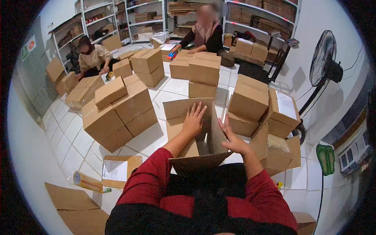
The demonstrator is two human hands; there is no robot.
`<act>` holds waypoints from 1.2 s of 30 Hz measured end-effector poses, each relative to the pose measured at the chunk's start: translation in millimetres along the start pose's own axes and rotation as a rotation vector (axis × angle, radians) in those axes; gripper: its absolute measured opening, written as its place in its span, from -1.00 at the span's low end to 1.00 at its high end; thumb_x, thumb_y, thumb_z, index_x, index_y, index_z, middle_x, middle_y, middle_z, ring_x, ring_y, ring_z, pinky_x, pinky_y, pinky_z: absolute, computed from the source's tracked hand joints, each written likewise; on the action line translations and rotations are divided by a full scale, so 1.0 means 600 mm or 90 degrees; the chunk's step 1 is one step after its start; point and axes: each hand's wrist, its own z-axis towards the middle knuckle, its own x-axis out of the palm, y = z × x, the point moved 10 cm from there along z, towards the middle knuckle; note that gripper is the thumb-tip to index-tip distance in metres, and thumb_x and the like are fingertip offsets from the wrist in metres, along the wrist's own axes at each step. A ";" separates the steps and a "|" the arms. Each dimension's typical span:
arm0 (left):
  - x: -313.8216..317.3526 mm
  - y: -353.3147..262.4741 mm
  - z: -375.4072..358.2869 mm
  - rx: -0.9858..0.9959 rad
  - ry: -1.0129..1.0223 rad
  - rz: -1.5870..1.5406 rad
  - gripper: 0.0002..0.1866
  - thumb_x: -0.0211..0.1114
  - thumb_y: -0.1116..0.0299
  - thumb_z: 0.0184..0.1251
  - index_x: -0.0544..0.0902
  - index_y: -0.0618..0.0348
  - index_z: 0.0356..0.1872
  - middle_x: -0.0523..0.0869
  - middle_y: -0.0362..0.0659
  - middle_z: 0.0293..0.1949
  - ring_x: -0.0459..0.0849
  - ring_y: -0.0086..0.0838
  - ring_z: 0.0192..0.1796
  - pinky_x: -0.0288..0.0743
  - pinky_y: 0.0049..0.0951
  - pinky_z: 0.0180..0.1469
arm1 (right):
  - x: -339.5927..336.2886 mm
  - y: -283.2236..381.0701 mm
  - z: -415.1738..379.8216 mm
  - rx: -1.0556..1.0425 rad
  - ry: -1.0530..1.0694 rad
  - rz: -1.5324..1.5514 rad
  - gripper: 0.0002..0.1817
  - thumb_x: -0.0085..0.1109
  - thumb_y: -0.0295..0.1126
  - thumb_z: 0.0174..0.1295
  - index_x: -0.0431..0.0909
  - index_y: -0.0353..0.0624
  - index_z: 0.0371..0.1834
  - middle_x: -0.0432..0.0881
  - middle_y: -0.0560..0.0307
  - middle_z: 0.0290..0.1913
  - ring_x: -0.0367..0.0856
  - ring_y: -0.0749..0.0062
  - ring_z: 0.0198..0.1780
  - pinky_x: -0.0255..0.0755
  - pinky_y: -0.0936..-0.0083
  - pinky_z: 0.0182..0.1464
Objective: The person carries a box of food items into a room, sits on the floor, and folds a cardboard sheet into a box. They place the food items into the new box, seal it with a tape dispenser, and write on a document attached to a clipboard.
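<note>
An open cardboard box (182, 105) stands on the floor in front of my legs with its flaps raised. My left hand (194, 119) has its fingers spread and lies against the inner side of the far flap. At the right side of the box, my right hand (234, 140) rests along the outside of the flap, its fingers stretched out and thumb apart. A tan cardboard surface shows inside the box at the left, partly hidden by my left forearm. The rest of the inside is dark.
Closed boxes stand at the left (117, 113) and right (248, 98). A tape roll (88, 181) and clipboard (116, 171) lie at the front left. An open box (280, 154) holds a pale packet. A fan (325, 58) stands at the right. Two people sit among boxes farther back.
</note>
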 end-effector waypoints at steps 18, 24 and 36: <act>0.063 -0.074 -0.016 0.159 0.124 -0.209 -0.34 0.15 0.28 0.05 0.08 0.03 0.20 0.21 -0.10 0.19 0.37 -0.12 0.06 0.31 -0.28 0.04 | -0.024 -0.027 -0.001 0.051 -0.084 -0.011 0.03 -0.18 -0.68 -0.24 -0.65 0.00 0.25 -0.33 -0.08 0.33 -0.38 0.23 0.35 -0.30 0.44 0.28; 0.159 -0.093 -0.060 0.136 0.375 -0.212 -0.29 0.02 0.26 0.16 -0.17 -0.10 0.27 -0.10 -0.20 0.30 0.33 -0.10 0.11 0.31 -0.18 0.04 | -0.042 -0.031 -0.004 0.054 -0.122 -0.051 0.06 -0.11 -0.67 -0.25 -0.67 0.00 0.24 -0.30 -0.04 0.34 -0.37 0.23 0.35 -0.29 0.40 0.29; 0.197 -0.042 -0.057 0.002 0.401 -0.308 -0.57 0.08 0.40 0.00 0.36 0.10 0.00 0.43 0.02 -0.01 0.53 -0.09 -0.16 0.39 -0.27 -0.07 | 0.040 -0.069 0.029 0.157 0.160 -0.163 -0.05 -0.01 -0.10 0.12 -0.61 -0.05 0.25 -0.13 -0.07 0.31 -0.18 0.23 0.33 -0.20 0.40 0.27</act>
